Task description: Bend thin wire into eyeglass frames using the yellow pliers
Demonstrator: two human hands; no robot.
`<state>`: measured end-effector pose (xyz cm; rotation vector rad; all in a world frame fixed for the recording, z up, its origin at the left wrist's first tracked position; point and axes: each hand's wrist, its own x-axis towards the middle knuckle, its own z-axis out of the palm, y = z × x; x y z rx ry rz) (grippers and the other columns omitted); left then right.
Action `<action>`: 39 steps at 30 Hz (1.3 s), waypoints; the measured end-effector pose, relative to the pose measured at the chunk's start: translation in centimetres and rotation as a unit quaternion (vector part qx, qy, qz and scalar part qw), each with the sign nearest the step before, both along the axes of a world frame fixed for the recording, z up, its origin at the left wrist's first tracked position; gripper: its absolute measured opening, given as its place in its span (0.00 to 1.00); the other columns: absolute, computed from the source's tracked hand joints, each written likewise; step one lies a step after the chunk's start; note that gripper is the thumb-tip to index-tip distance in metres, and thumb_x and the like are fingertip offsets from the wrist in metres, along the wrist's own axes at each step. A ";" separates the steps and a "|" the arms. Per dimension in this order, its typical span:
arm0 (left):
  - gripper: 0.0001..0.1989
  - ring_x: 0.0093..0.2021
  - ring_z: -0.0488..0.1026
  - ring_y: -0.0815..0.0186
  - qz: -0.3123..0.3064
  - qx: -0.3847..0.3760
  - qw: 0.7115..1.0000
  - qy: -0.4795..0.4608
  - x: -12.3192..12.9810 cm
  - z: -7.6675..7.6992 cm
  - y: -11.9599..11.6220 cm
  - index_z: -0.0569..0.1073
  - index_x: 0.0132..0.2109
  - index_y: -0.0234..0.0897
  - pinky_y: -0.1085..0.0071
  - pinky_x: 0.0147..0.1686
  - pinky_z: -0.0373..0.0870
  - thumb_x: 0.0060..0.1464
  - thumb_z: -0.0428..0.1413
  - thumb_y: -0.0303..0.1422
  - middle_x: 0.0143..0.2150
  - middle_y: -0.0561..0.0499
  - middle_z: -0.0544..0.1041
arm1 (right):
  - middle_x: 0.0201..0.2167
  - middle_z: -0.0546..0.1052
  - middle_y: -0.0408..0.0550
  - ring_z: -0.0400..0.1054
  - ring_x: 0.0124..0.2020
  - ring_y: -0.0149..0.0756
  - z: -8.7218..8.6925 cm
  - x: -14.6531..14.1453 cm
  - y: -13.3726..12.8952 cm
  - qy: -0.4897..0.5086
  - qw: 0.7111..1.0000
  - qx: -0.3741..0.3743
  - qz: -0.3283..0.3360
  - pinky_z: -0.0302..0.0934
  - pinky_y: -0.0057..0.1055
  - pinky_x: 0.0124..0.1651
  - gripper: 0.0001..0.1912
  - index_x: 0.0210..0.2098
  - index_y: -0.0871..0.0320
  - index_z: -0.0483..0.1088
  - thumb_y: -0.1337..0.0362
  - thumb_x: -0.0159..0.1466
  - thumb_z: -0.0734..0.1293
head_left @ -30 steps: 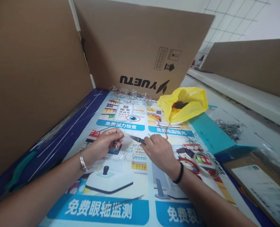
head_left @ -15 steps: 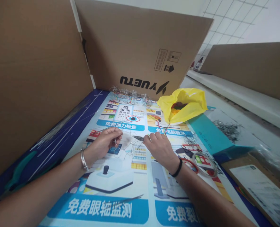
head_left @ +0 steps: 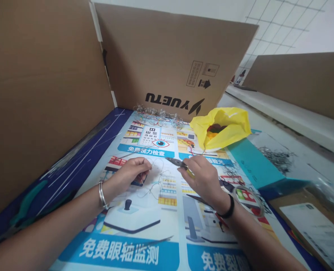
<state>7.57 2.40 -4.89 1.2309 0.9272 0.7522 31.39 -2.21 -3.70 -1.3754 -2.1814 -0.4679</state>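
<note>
My left hand (head_left: 134,173), with a silver bangle on its wrist, is closed, thumb and index finger pinched on a thin wire (head_left: 161,162). Fine loops of that wire spread over the printed sheet to the right of the fingers. My right hand (head_left: 203,177), wearing a black band, is wrapped around pliers (head_left: 176,162) with yellow grips. Their dark jaws point left towards the wire; whether they touch it I cannot tell. Beneath the right wrist lies a dark pointed tool (head_left: 199,199), partly hidden by the arm.
Cardboard panels (head_left: 167,49) stand at the back and left. A tangle of wire pieces (head_left: 158,113) lies along the back panel. At right are an open yellow bag (head_left: 226,131), a clear ring-shaped spool (head_left: 248,201) and a teal folder (head_left: 251,165). Teal-handled pliers (head_left: 28,203) lie left.
My right hand and the pliers have moved right, away from my left hand, showing more of the yellow grips. My left hand keeps its pinch. The view has shifted slightly.
</note>
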 end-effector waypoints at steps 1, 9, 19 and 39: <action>0.11 0.18 0.60 0.74 -0.006 -0.002 1.000 0.008 0.1 0.1 -0.1 0.67 0.24 0.35 0.76 0.20 0.57 0.49 0.56 0.37 0.19 0.57 0.65 | 0.30 0.71 0.50 0.62 0.35 0.37 0.1 -0.3 -0.2 -0.016 1.000 -0.005 0.012 0.54 0.31 0.37 0.13 0.35 0.58 0.70 0.58 0.65 0.59; 0.11 0.20 0.62 0.72 -0.020 -0.016 0.999 0.023 0.0 -0.1 -0.2 0.68 0.26 0.35 0.75 0.21 0.58 0.50 0.53 0.38 0.20 0.55 0.66 | 0.29 0.70 0.48 0.61 0.34 0.36 -0.1 -0.9 -0.4 -0.097 0.994 -0.037 0.023 0.50 0.31 0.37 0.14 0.32 0.58 0.69 0.58 0.66 0.57; 0.11 0.20 0.64 0.72 -0.022 -0.033 0.999 0.023 0.0 -0.3 -0.2 0.70 0.28 0.34 0.75 0.20 0.59 0.52 0.51 0.38 0.22 0.54 0.67 | 0.29 0.70 0.48 0.60 0.34 0.36 -0.1 -0.9 -0.4 -0.117 0.992 -0.025 0.028 0.49 0.32 0.37 0.13 0.31 0.57 0.68 0.59 0.66 0.57; 0.12 0.21 0.64 0.73 -0.038 -0.034 0.998 0.030 0.0 -0.1 -0.1 0.68 0.29 0.33 0.75 0.21 0.57 0.53 0.50 0.38 0.23 0.54 0.67 | 0.29 0.71 0.48 0.61 0.34 0.36 -0.3 -0.4 -0.2 -0.107 0.993 -0.010 0.044 0.50 0.31 0.37 0.12 0.34 0.58 0.69 0.58 0.65 0.59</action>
